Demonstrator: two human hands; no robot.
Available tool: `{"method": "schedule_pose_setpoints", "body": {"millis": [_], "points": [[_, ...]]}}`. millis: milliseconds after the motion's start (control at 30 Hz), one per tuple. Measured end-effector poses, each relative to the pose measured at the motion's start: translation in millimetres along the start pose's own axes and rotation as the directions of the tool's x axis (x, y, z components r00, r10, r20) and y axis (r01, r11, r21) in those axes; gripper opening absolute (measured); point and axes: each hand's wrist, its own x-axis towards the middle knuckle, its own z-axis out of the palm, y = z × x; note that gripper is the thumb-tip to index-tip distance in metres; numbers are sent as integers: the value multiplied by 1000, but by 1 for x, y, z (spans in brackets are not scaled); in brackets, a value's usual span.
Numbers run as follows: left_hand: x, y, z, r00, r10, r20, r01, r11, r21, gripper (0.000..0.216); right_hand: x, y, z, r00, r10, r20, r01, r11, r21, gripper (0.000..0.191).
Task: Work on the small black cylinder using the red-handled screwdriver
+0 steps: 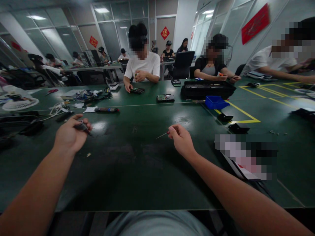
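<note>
My left hand [71,134] is raised over the left of the green table, palm up, with its fingers curled round a dark grey tapered tool [82,126]; its exact kind I cannot make out. The narrow end of that tool points right and down. Across from it, my right hand [181,139] pinches a thin screwdriver [161,135] by its reddish handle, most of which the fingers hide. Its slim metal shaft points left and slightly down, above the tabletop. The two hands are well apart. A small pale scrap [89,154] lies on the table below my left hand.
A dark cylindrical tool [107,110] lies beyond my left hand, near cables [86,95]. A circuit-board drive [165,97], black casing [208,90] and blue bin [216,102] stand farther back. Black brackets [238,128] and a blurred flat object [242,160] lie right. Co-workers sit opposite.
</note>
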Motion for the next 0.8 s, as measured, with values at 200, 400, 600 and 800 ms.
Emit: {"method": "schedule_pose_setpoints", "body": {"millis": [200, 400, 600, 800], "points": [[-23, -32, 48, 974, -99, 204, 111, 993, -46, 33, 9, 14, 6, 971, 233, 54, -238, 920, 313, 38], [-46, -65, 92, 920, -181, 348, 196, 981, -8, 30, 14, 21, 6, 950, 302, 85, -311, 868, 388, 40], [-71, -92, 116, 806, -235, 544, 251, 967, 46, 34, 13, 20, 8, 950, 300, 91, -311, 871, 380, 40], [-82, -120, 117, 740, -177, 649, 33, 973, 228, 34, 12, 21, 9, 954, 289, 83, -300, 895, 330, 42]]}}
